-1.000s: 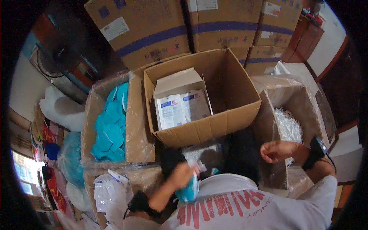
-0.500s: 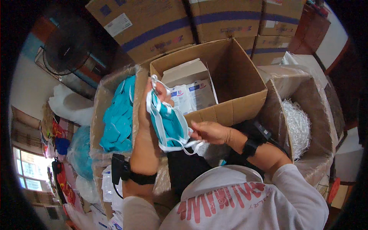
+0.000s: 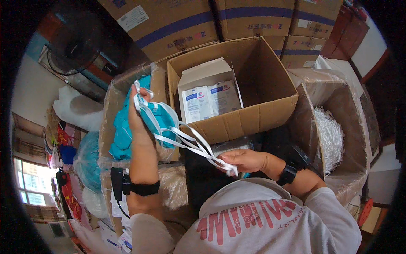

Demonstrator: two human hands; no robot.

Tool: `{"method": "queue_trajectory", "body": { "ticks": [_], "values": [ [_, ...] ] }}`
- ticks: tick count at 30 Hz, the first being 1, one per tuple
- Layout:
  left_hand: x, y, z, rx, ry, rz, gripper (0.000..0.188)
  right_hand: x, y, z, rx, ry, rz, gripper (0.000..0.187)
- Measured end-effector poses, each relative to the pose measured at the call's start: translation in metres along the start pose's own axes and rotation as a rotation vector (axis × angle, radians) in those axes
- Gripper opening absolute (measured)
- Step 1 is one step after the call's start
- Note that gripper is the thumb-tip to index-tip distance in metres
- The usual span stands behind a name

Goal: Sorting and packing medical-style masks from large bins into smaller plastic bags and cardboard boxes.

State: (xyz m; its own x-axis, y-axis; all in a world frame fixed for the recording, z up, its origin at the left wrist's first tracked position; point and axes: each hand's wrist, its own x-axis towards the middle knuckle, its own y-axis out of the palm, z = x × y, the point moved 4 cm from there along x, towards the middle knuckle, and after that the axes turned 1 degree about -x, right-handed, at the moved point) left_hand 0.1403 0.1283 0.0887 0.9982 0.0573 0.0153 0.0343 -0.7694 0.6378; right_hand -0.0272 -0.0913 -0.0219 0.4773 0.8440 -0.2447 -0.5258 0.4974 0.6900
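Observation:
A teal face mask (image 3: 163,116) with white edging, possibly more than one layered together, is held up over the box on the left. My left hand (image 3: 134,103) is closed around its upper end, with a loop of white strap showing at the fingers. Long white straps (image 3: 190,143) stretch from the mask toward my body. Their ends are pinched in my right hand (image 3: 247,160), in front of my chest. Behind my left forearm, a plastic-lined box holds a pile of teal mask pieces (image 3: 122,133), partly hidden by the arm.
An open carton (image 3: 249,122) stands ahead, holding a smaller white box (image 3: 205,72) with flat white packets (image 3: 210,99). At right, a plastic-lined box (image 3: 353,156) contains a heap of white straps (image 3: 329,139). Large cartons (image 3: 182,25) are stacked behind; a fan (image 3: 74,48) is at far left.
My left hand has moved left with the mask. My right hand has shifted slightly toward my body, and the straps between the hands are now drawn out long and taut.

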Motion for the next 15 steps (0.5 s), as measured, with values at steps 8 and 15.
{"method": "queue_trajectory", "body": {
  "ticks": [8, 15],
  "values": [
    [-0.033, -0.011, -0.043, 0.480, 0.277, -0.226, 0.023, -0.003, -0.007, 0.020, -0.056, -0.108, -0.082, 0.034],
    [-0.045, 0.006, -0.043, 0.438, 0.200, -0.110, 0.034, 0.019, -0.019, 0.028, -0.139, -0.204, -0.277, 0.026]
  ]
}}
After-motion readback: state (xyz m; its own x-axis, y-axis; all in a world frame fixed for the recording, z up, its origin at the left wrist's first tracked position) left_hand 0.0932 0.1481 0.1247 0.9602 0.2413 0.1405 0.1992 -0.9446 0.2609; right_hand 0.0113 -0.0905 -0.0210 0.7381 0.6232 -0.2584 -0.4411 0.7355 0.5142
